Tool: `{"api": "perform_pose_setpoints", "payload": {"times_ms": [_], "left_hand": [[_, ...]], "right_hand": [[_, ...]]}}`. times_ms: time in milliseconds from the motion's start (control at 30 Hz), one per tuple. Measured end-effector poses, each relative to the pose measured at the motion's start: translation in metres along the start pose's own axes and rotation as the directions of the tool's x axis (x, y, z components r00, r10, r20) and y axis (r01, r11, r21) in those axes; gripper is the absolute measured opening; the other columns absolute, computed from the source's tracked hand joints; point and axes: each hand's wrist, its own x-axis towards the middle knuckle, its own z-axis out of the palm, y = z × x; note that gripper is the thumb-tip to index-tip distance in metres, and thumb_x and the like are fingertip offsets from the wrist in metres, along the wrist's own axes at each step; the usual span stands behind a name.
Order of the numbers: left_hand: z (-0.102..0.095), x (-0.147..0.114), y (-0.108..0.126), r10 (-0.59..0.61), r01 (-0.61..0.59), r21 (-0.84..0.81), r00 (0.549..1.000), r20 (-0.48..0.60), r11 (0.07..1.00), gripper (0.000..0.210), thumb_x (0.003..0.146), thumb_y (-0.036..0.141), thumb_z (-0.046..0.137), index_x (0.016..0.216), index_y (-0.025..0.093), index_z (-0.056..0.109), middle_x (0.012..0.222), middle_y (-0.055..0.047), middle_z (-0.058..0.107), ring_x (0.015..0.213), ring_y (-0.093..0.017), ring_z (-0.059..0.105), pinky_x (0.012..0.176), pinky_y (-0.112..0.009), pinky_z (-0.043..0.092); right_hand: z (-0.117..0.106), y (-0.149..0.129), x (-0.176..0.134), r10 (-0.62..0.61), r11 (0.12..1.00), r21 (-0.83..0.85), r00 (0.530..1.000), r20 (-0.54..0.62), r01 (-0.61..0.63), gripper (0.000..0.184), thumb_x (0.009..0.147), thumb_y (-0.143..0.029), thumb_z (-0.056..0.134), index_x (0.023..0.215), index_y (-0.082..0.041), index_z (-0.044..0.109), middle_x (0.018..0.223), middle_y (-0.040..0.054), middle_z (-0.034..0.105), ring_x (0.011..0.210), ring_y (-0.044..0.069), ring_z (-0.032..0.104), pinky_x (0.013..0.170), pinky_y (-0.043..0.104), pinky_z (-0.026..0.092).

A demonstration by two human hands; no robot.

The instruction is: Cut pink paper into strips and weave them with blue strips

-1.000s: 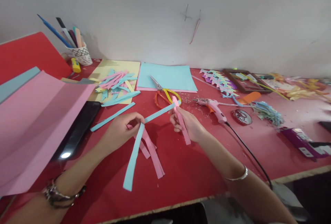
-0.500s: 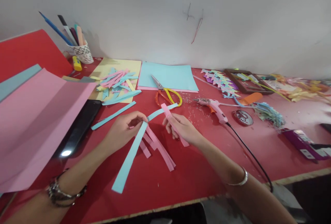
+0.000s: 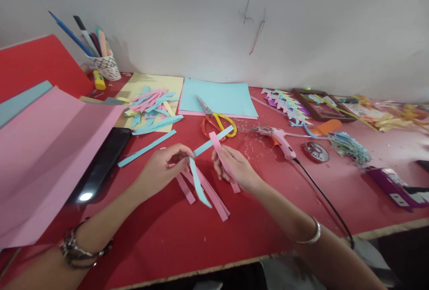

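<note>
My left hand (image 3: 170, 162) pinches a light blue paper strip (image 3: 198, 182) that bends at the fingertips, one end hanging down and the other pointing up to the right. Under that hand lie several pink paper strips (image 3: 214, 194) on the red table. My right hand (image 3: 236, 167) is closed on a pink paper strip (image 3: 221, 156), which sticks out above and below the fingers. The upper end of the pink strip crosses the blue one. Just beyond the hands are scissors (image 3: 216, 115) with yellow and orange handles, blades pointing away to the left.
A heap of cut strips (image 3: 152, 104) lies on yellow paper, beside blue sheets (image 3: 217, 98). On the right are a pink glue gun (image 3: 276, 138) with a cord, a round tin (image 3: 315, 151) and a purple device (image 3: 390, 185). At left, pink paper (image 3: 56, 147) overlaps a lit phone (image 3: 103, 160).
The blue strip's lower end has swung from the lower left to hang down toward the right. Its upper end points higher. My right hand still holds the pink strip.
</note>
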Motion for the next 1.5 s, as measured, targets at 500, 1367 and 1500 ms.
{"api": "perform_pose_setpoints", "payload": {"times_ms": [500, 1367, 1500], "left_hand": [[0.0011, -0.0013, 0.0028, 0.038, -0.037, 0.014, 0.999, -0.038, 0.999, 0.017, 0.078, 0.035, 0.045, 0.079, 0.021, 0.054, 0.070, 0.001, 0.062, 0.064, -0.012, 0.058, 0.058, -0.020, 0.045], [0.0005, 0.0006, 0.0074, -0.088, 0.094, -0.166, 0.995, 0.040, 0.982, 0.023, 0.075, 0.035, 0.048, 0.092, 0.020, 0.055, 0.075, 0.000, 0.067, 0.065, -0.015, 0.065, 0.064, -0.026, 0.051], [0.0010, 0.0009, 0.0064, -0.106, 0.112, -0.185, 0.994, 0.042, 0.976, 0.025, 0.073, 0.035, 0.049, 0.092, 0.020, 0.056, 0.075, -0.001, 0.068, 0.063, -0.015, 0.065, 0.063, -0.026, 0.052]], "right_hand": [[0.0028, -0.0006, -0.0022, 0.000, 0.999, -0.046, 0.994, 0.109, 0.005, 0.029, 0.085, -0.031, 0.035, 0.061, -0.017, 0.046, 0.044, -0.0068, 0.045, 0.033, 0.003, 0.037, 0.033, 0.015, 0.027], [0.0027, 0.0027, -0.0067, -0.158, 0.790, -0.547, 0.954, 0.254, 0.276, 0.033, 0.087, -0.036, 0.030, 0.059, -0.018, 0.033, 0.055, -0.0041, 0.035, 0.052, 0.007, 0.034, 0.050, 0.021, 0.027], [0.0013, 0.0032, -0.0067, -0.160, 0.792, -0.540, 0.951, 0.266, 0.284, 0.033, 0.087, -0.036, 0.030, 0.060, -0.018, 0.033, 0.056, -0.0041, 0.034, 0.052, 0.007, 0.032, 0.049, 0.020, 0.026]]}}
